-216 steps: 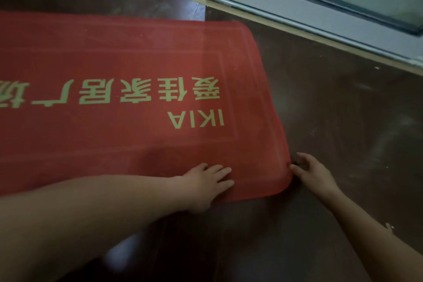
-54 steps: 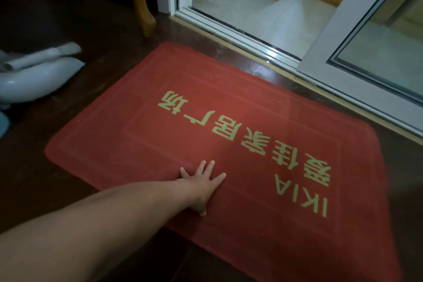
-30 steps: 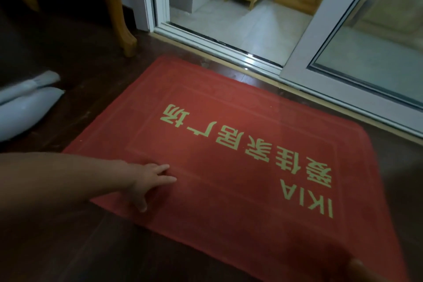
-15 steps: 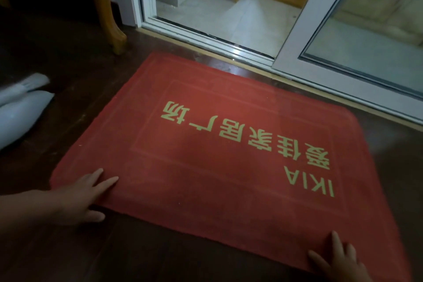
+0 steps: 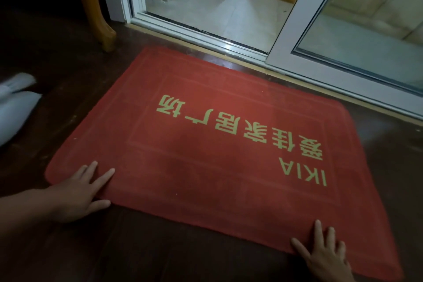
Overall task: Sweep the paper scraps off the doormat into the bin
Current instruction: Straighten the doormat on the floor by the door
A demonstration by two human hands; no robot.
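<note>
The doormat [image 5: 217, 144] lies flat on the dark floor [image 5: 160, 254] ahead of us. Its long axis runs from about 10 o'clock to 4 o'clock, and its far long edge sits just beside the sliding door [image 5: 295, 30]. Both hands are on the near long edge, well apart, one at each end. Our left hand [image 5: 77, 192] is at 8 o'clock from the mat's middle, fingers straight and flat on the near-left corner, thumb on the floor beside the edge. Our right hand [image 5: 325, 256] is at 5 o'clock, fingers spread and pressing on the near-right corner. Neither hand grips anything.

We can make out no paper scraps on the mat beyond one or two tiny pale specks, and no bin is in view. A pale plastic thing [image 5: 13, 112] lies on the floor at 9 o'clock, and a wooden leg [image 5: 96, 7] stands at 11 o'clock.

We judge the mat to be nearly clean. With a hand at each near corner, any push or lift would go across the short axis, toward 1 o'clock. The right hand is closer to us and the left reaches further out, so the mat could skew unless both hands move evenly.
</note>
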